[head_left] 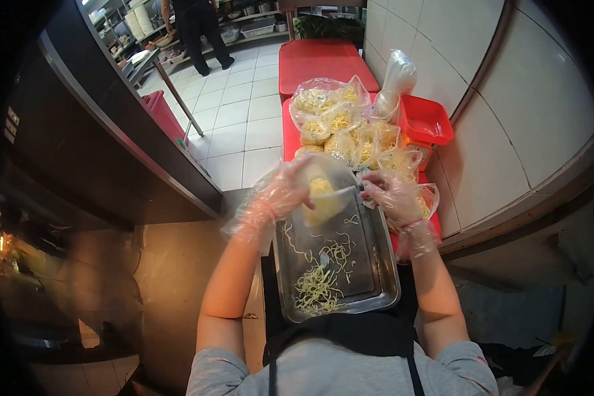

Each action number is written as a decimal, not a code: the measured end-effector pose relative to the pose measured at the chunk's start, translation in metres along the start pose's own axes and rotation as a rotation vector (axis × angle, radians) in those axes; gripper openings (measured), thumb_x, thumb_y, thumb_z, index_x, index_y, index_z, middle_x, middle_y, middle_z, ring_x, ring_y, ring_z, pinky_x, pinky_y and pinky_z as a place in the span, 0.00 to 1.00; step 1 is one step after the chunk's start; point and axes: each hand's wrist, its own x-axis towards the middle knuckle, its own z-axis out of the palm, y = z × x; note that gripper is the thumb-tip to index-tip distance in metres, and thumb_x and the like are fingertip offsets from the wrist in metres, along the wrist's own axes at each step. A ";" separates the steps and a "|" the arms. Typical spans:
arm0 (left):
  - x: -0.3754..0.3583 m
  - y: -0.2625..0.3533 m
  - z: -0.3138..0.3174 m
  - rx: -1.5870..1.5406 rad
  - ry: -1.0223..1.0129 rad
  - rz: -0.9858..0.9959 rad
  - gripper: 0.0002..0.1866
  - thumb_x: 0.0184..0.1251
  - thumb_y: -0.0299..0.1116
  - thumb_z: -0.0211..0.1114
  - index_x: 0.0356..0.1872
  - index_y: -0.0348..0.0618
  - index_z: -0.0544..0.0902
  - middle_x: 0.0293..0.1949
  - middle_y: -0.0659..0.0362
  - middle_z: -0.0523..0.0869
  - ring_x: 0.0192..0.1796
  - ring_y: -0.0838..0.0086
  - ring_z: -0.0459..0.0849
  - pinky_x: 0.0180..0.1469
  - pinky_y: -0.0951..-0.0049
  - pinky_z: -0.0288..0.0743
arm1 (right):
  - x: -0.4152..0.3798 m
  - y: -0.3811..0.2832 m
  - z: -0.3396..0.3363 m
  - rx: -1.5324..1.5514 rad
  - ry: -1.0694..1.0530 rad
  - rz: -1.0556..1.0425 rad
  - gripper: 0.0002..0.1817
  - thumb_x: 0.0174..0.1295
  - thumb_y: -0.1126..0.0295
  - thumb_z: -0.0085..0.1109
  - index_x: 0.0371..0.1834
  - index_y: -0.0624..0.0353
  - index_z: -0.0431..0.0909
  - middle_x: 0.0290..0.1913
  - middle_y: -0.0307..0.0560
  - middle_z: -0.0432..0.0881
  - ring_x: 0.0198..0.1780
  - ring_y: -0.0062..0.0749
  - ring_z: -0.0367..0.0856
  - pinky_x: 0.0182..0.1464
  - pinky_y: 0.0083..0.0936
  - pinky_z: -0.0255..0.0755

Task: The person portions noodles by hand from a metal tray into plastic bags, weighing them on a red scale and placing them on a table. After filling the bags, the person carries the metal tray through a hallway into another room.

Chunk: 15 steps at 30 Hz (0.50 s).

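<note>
Both my hands wear clear plastic gloves. My left hand (280,193) and my right hand (389,195) together hold a clear plastic bag of yellow noodles (323,198) above the far end of a metal tray (383,290). The right hand pinches the bag's twisted neck, and the left grips its side. Loose noodles (317,287) lie scattered on the tray, mostly near its front. Behind the hands, a pile of filled noodle bags (346,125) rests on a red surface (320,59).
A red plastic bin (426,122) and a roll of clear bags (396,79) stand by the tiled wall on the right. A dark counter (112,125) runs along the left. A person in black (198,30) stands far back on the tiled floor.
</note>
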 end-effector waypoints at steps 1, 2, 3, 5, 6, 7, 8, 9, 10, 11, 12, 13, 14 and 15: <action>0.000 -0.005 -0.005 -0.056 0.011 -0.026 0.36 0.51 0.18 0.54 0.68 0.39 0.67 0.39 0.54 0.84 0.29 0.80 0.83 0.35 0.78 0.79 | 0.016 0.047 -0.002 -0.001 -0.028 -0.021 0.17 0.64 0.64 0.61 0.50 0.63 0.79 0.37 0.40 0.83 0.34 0.19 0.80 0.35 0.18 0.73; 0.000 -0.008 -0.008 -0.112 0.021 -0.050 0.36 0.50 0.17 0.54 0.68 0.40 0.68 0.39 0.54 0.84 0.28 0.80 0.82 0.35 0.78 0.78 | 0.024 0.086 0.002 -0.160 -0.043 -0.023 0.19 0.66 0.60 0.57 0.52 0.63 0.78 0.43 0.48 0.84 0.41 0.31 0.83 0.44 0.27 0.76; -0.008 0.003 -0.010 -0.184 0.056 -0.084 0.36 0.51 0.16 0.53 0.68 0.40 0.68 0.42 0.54 0.83 0.27 0.79 0.81 0.34 0.78 0.78 | 0.025 0.117 0.015 -0.388 0.085 -0.109 0.22 0.66 0.58 0.55 0.55 0.64 0.76 0.49 0.54 0.81 0.49 0.40 0.80 0.52 0.33 0.73; -0.006 -0.002 -0.014 -0.291 0.074 -0.046 0.35 0.53 0.21 0.53 0.68 0.41 0.67 0.43 0.53 0.84 0.28 0.78 0.83 0.36 0.76 0.77 | 0.012 0.171 0.055 -0.790 0.218 -0.237 0.28 0.67 0.55 0.51 0.63 0.66 0.68 0.61 0.63 0.71 0.64 0.52 0.69 0.66 0.43 0.61; -0.006 -0.005 -0.018 -0.341 0.083 -0.027 0.34 0.54 0.24 0.54 0.68 0.42 0.67 0.43 0.52 0.85 0.28 0.78 0.84 0.38 0.75 0.76 | 0.000 0.188 0.079 -0.965 0.226 -0.281 0.32 0.67 0.54 0.49 0.66 0.67 0.64 0.67 0.66 0.65 0.71 0.56 0.60 0.71 0.47 0.52; -0.006 -0.002 -0.023 -0.396 0.109 0.011 0.34 0.55 0.23 0.53 0.68 0.39 0.66 0.45 0.53 0.84 0.28 0.78 0.84 0.37 0.76 0.76 | -0.018 0.180 0.102 -0.986 0.091 -0.277 0.33 0.67 0.54 0.49 0.68 0.68 0.60 0.69 0.64 0.62 0.72 0.55 0.57 0.72 0.46 0.50; -0.007 0.005 -0.030 -0.452 0.135 0.052 0.33 0.55 0.21 0.53 0.68 0.37 0.66 0.47 0.54 0.84 0.28 0.78 0.84 0.37 0.77 0.76 | -0.037 0.158 0.120 -1.006 -0.042 -0.273 0.35 0.67 0.55 0.49 0.70 0.68 0.57 0.72 0.61 0.59 0.73 0.54 0.54 0.73 0.46 0.47; -0.009 0.013 -0.036 -0.510 0.158 0.093 0.33 0.56 0.20 0.52 0.68 0.34 0.65 0.48 0.55 0.83 0.29 0.78 0.83 0.36 0.77 0.76 | -0.054 0.132 0.132 -0.921 -0.244 -0.315 0.34 0.68 0.56 0.49 0.70 0.68 0.57 0.72 0.60 0.59 0.73 0.53 0.55 0.74 0.46 0.46; -0.012 0.021 -0.044 -0.557 0.178 0.119 0.33 0.56 0.19 0.52 0.68 0.32 0.65 0.52 0.55 0.82 0.29 0.77 0.83 0.36 0.77 0.77 | -0.063 0.116 0.138 -0.828 -0.441 -0.352 0.33 0.68 0.57 0.48 0.70 0.67 0.57 0.72 0.59 0.59 0.73 0.52 0.56 0.74 0.45 0.46; -0.015 0.028 -0.051 -0.603 0.200 0.147 0.32 0.56 0.17 0.53 0.68 0.30 0.64 0.55 0.55 0.80 0.29 0.77 0.82 0.36 0.77 0.77 | -0.054 0.122 0.139 -0.758 -0.411 -0.436 0.32 0.68 0.57 0.48 0.70 0.66 0.58 0.71 0.58 0.61 0.73 0.51 0.57 0.74 0.44 0.46; -0.018 0.035 -0.056 -0.649 0.220 0.175 0.32 0.57 0.16 0.53 0.67 0.28 0.64 0.58 0.55 0.78 0.29 0.77 0.82 0.35 0.77 0.77 | -0.037 0.132 0.138 -0.686 -0.380 -0.517 0.32 0.68 0.58 0.48 0.70 0.65 0.58 0.70 0.58 0.62 0.72 0.50 0.58 0.74 0.44 0.47; -0.020 0.040 -0.058 -0.681 0.280 0.212 0.31 0.55 0.14 0.54 0.65 0.30 0.68 0.69 0.51 0.68 0.34 0.80 0.80 0.31 0.82 0.76 | -0.016 0.140 0.139 -0.613 -0.347 -0.597 0.31 0.68 0.59 0.48 0.70 0.64 0.59 0.69 0.58 0.64 0.72 0.49 0.60 0.74 0.43 0.48; -0.023 0.047 -0.063 -0.684 0.281 0.227 0.31 0.56 0.14 0.55 0.65 0.30 0.68 0.69 0.51 0.68 0.33 0.79 0.81 0.32 0.81 0.76 | 0.015 0.146 0.141 -0.666 -0.265 -0.583 0.28 0.68 0.61 0.48 0.68 0.62 0.62 0.68 0.57 0.67 0.70 0.49 0.62 0.73 0.43 0.51; -0.027 0.053 -0.069 -0.687 0.284 0.242 0.30 0.57 0.14 0.56 0.66 0.30 0.67 0.69 0.52 0.67 0.31 0.78 0.81 0.33 0.80 0.77 | 0.047 0.148 0.142 -0.717 -0.182 -0.570 0.25 0.68 0.62 0.47 0.67 0.60 0.65 0.66 0.57 0.69 0.69 0.49 0.64 0.71 0.42 0.55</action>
